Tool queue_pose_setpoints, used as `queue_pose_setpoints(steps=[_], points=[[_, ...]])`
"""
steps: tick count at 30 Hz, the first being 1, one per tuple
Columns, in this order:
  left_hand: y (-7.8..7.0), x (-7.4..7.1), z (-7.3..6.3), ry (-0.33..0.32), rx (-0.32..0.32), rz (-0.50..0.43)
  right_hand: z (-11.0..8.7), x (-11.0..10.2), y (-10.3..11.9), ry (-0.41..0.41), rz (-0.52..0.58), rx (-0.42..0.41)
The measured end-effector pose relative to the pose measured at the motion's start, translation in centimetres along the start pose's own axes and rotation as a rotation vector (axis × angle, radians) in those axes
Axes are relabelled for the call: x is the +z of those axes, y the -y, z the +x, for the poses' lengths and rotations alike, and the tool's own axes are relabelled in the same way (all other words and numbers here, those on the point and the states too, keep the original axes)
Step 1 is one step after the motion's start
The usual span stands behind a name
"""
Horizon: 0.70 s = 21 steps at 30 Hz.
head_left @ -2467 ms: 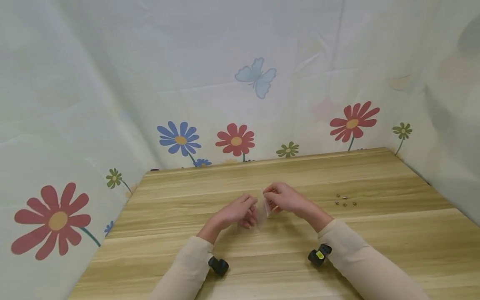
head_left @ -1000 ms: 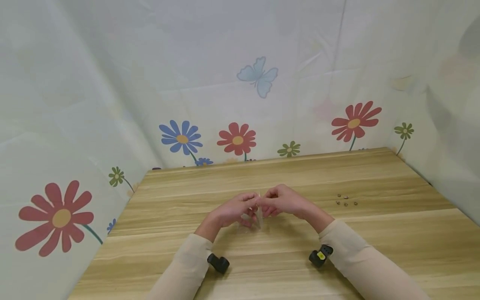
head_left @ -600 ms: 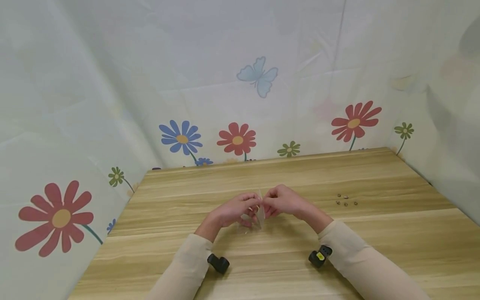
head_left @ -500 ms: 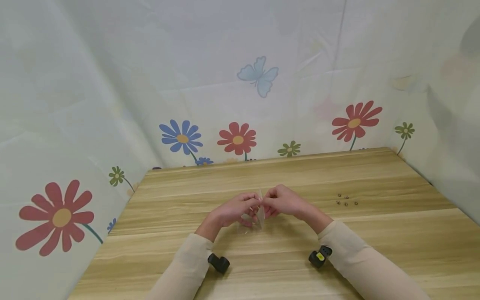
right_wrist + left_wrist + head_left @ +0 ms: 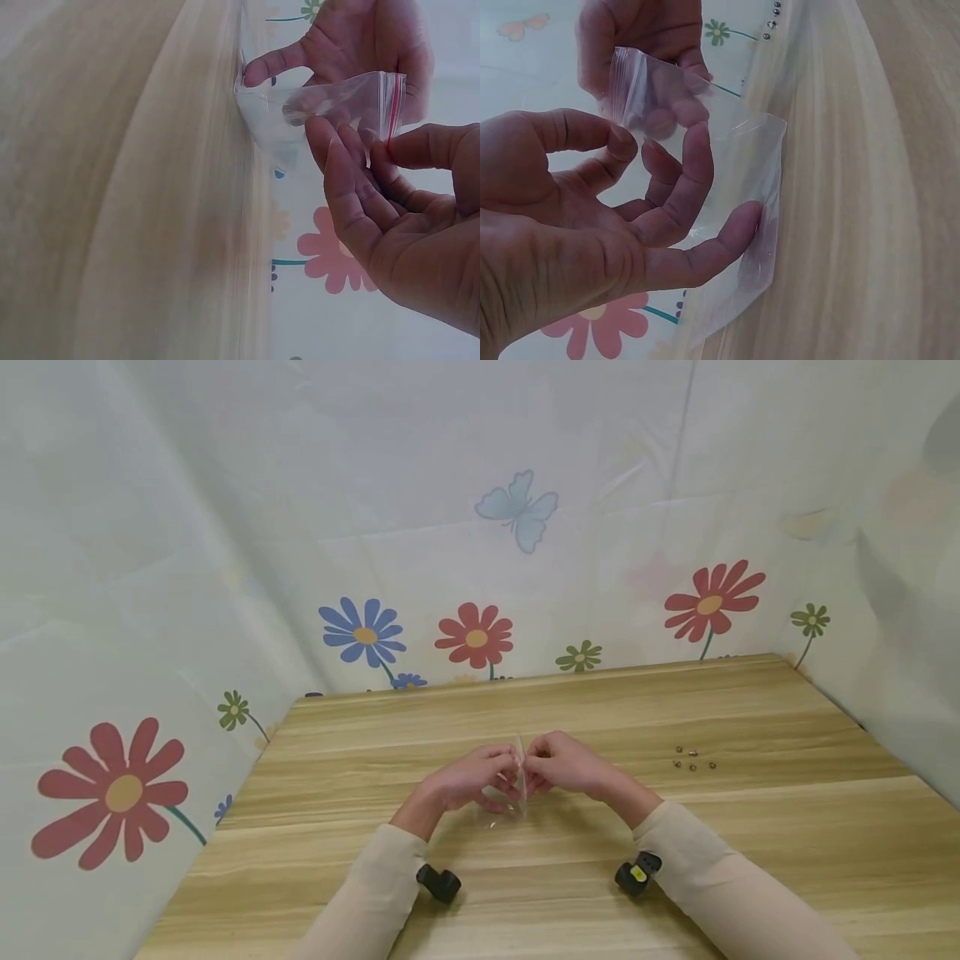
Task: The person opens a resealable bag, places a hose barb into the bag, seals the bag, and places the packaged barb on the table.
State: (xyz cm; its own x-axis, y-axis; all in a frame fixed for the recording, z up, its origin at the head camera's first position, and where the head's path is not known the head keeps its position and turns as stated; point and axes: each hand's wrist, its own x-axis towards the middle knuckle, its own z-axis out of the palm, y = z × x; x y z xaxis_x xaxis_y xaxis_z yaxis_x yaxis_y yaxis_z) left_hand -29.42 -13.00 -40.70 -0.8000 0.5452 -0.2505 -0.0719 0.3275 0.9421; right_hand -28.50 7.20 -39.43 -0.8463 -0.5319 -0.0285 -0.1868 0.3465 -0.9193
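A clear zip-lock bag (image 5: 330,101) with a red line along its seal is held upright between the two hands, just over the table. My left hand (image 5: 474,779) pinches it near the sealed edge. In the left wrist view, the left hand's lower finger presses against the bag (image 5: 761,225) near its bottom. On the other side, my right hand (image 5: 566,764) pinches the seal strip between thumb and finger, clearest in the right wrist view. The right hand's other fingers curl by the clear film. Whether the bag's mouth is parted cannot be told.
Several small metal pieces (image 5: 693,753) lie on the wood-grain table (image 5: 540,877), to the right of the hands. A pale curtain (image 5: 420,527) printed with flowers and a butterfly stands behind the table and along its sides.
Since the earliest frame, the left hand has moved slightly right and its fingertips have come to the bag's upper edge, close to the right hand's. In the last half second the hands barely move.
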Motion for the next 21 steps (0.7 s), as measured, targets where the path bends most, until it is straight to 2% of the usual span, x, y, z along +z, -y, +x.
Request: queue_pose_setpoints(steps=[6, 15, 21], points=[[0.0, -0.2, 0.0, 0.000, 0.001, -0.001, 0.0, -0.3, 0.1, -0.020, -0.007, 0.000], [0.1, -0.4, 0.1, -0.035, -0.019, -0.048, -0.1, -1.1, 0.2, -0.147, -0.057, 0.057], [0.2, -0.5, 0.1, -0.025, -0.016, -0.065, -0.3, -1.2, 0.5, -0.161, -0.123, -0.024]])
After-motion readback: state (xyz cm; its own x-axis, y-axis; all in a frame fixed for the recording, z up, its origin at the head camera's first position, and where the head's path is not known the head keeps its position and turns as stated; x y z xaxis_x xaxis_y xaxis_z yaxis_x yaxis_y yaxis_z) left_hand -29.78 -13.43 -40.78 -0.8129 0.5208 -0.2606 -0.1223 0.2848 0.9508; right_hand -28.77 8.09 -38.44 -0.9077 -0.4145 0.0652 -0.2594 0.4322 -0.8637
